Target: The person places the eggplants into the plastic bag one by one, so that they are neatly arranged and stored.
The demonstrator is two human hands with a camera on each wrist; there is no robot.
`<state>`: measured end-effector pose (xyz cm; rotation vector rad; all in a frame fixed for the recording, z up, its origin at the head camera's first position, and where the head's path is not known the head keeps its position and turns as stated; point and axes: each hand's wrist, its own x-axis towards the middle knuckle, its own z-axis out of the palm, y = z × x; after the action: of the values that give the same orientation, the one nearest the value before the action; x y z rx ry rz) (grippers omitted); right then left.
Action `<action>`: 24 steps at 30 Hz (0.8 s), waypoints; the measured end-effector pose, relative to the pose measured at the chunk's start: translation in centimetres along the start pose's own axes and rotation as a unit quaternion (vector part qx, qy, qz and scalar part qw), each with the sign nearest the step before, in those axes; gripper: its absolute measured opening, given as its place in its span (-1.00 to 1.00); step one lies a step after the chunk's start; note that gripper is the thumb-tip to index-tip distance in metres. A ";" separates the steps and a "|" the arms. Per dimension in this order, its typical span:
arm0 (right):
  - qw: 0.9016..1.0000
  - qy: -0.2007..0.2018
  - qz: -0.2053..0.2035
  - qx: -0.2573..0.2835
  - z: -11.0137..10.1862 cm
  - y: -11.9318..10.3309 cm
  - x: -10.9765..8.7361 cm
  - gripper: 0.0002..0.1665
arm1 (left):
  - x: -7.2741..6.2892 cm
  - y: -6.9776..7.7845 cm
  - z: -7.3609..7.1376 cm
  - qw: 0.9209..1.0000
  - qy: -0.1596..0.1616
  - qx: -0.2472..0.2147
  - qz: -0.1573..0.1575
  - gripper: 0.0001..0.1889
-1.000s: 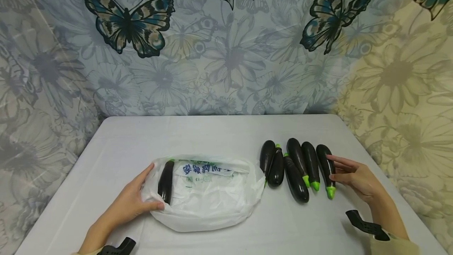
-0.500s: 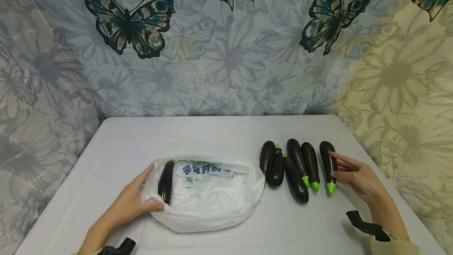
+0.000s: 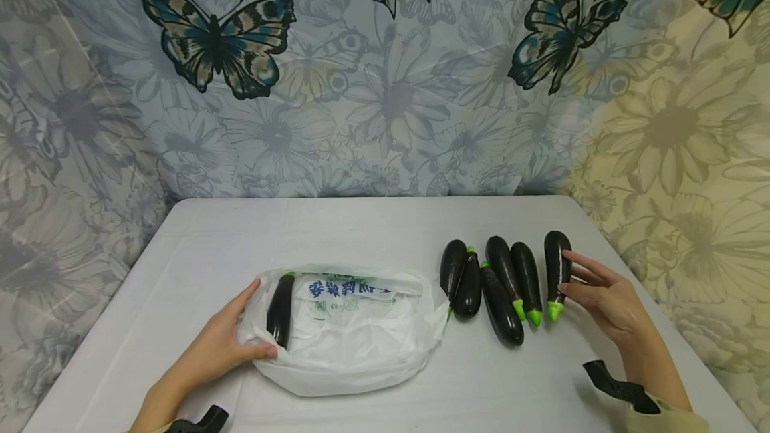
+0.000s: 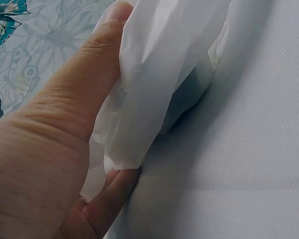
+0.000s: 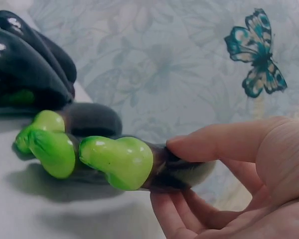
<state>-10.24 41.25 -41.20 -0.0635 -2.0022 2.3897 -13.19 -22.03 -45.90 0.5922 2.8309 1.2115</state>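
My right hand (image 3: 610, 303) pinches a dark, glossy eggplant (image 3: 556, 266) between thumb and fingers, its bright green cap toward me. In the right wrist view that green cap (image 5: 127, 162) shows close up, with shadow on the cloth below it. On the left, my left hand (image 3: 222, 339) grips the side of a white plastic bag (image 3: 361, 369), thumb at the mouth and fingers around the outside. One eggplant (image 3: 279, 313) lies inside the bag at its left end. The left wrist view shows the thumb (image 4: 84, 74) against the folded plastic (image 4: 144, 99).
Several other eggplants (image 3: 502, 306) lie side by side between the bag and my right hand, the leftmost touching the bag's right edge. A white cloth covers the table (image 3: 337, 226). Behind it hangs a butterfly-patterned backdrop (image 3: 397, 125).
My right hand has drawn its eggplant slightly away from the row and lifted it, moving it toward the back. My left hand and the bag stay put.
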 end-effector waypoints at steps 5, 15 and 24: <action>1.000 -0.005 -0.008 0.011 0.8 0.0 0.1 -0.21 | 0.0 -0.1 0.1 1.000 0.002 0.001 0.002 0.26; 0.999 -0.024 -0.012 0.024 2.9 0.1 -0.1 -0.23 | 0.0 -0.2 0.1 1.000 -0.002 -0.002 0.006 0.26; 0.999 -0.035 -0.011 0.017 4.5 0.1 0.1 -0.24 | -0.1 -0.1 0.0 1.000 -0.001 0.000 0.000 0.25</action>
<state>-10.58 36.81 -40.47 0.0435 -1.9787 2.4456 -13.18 -22.09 -46.01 0.5937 2.8306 1.2100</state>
